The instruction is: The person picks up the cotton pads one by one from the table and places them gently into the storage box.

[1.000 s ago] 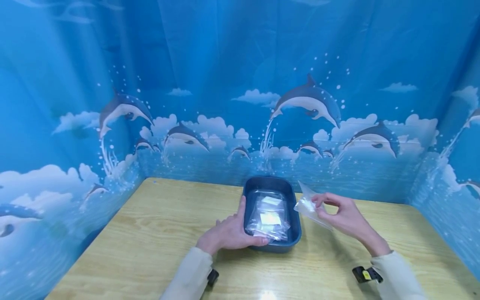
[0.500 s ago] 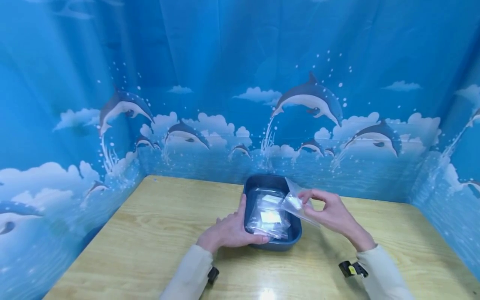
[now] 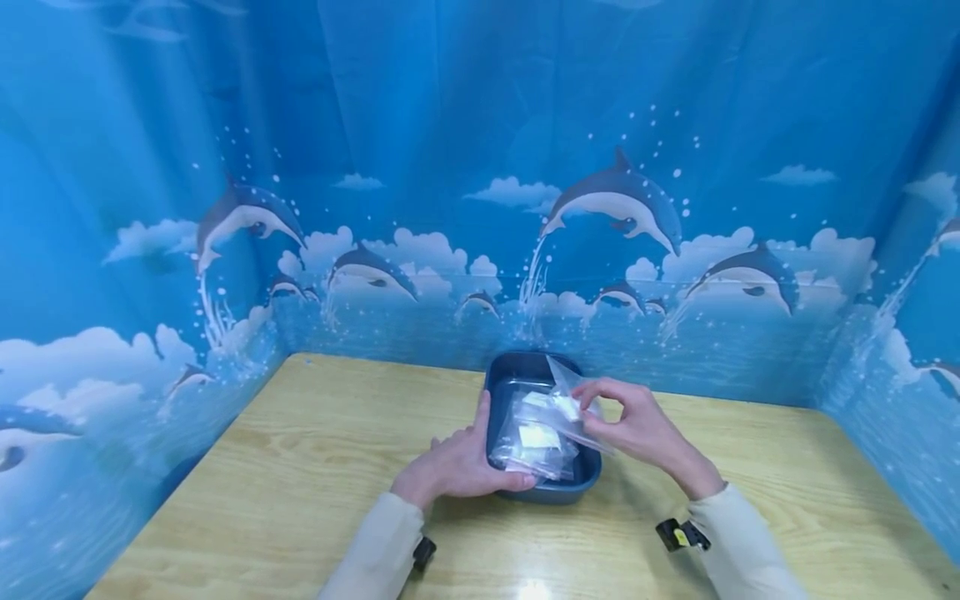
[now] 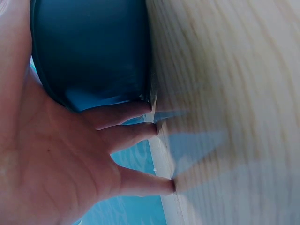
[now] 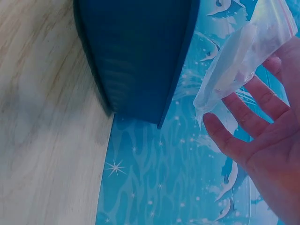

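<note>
A dark blue plastic bin (image 3: 551,494) stands on the table, with several clear zip bags (image 3: 534,446) piled inside. My left hand (image 3: 453,468) rests against its near left corner, thumb over the front rim. In the left wrist view, straight fingers (image 4: 147,182) touch the tabletop beside the bin wall (image 4: 93,51). Between thumb and fingers my right hand (image 3: 637,423) pinches another clear zip bag (image 3: 566,403), tilted over the bin's right side. The right wrist view shows a whitish piece inside that bag (image 5: 229,65).
The pale wooden table (image 3: 330,433) extends to both sides of the bin. Close behind its far edge hangs a blue curtain (image 3: 420,150) printed with dolphins, which also closes off the left and right sides.
My right hand has carried the pinched zip bag leftward, from beside the bin to over its right part. The left hand and the bin have stayed in place.
</note>
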A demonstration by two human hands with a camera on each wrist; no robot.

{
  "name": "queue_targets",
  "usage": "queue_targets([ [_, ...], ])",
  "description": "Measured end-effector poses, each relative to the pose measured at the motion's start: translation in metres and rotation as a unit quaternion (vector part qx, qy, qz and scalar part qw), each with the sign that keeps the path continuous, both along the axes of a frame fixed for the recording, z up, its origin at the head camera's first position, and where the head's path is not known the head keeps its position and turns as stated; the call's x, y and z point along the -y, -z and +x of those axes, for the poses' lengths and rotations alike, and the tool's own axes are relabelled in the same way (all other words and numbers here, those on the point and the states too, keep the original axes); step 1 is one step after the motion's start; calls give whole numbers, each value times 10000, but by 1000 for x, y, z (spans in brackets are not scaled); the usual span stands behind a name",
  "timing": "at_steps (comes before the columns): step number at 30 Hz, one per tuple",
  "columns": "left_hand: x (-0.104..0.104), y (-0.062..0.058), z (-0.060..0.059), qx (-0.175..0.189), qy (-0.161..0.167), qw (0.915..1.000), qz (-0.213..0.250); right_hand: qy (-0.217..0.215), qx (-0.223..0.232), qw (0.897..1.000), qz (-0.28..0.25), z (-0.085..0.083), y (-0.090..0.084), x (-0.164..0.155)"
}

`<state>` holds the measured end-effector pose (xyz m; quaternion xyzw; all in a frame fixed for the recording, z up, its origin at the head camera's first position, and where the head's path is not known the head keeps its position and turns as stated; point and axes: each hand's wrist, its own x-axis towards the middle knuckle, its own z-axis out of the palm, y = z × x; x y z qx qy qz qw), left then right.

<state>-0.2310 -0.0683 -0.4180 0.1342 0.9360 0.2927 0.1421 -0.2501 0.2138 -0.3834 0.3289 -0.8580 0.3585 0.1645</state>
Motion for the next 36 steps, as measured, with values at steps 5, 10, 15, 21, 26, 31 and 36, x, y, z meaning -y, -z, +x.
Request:
queue_targets([
  [5,1,0,0,42,-16,10000,-9,-149,-106,9998,92,-4,2,7],
  [10,1,0,-1,32,2,10000,-3,-247,-150,9993,222,-8,4,15],
  [15,1,-1,-1,39,-17,10000,-14,-442,-197,9978,449,-13,10,23],
  [21,0,-1,-1,78,-36,10000,-8,-495,-80,9947,899,-20,14,34],
  [26,1,-1,-1,59,-5,10000,10,-421,84,9885,1447,-26,20,41],
  [31,1,-1,-1,57,23,10000,37,-440,186,9797,1945,-30,25,46],
  [36,1,-2,0,62,17,10000,-38,-450,454,9673,2454,-28,27,52],
])
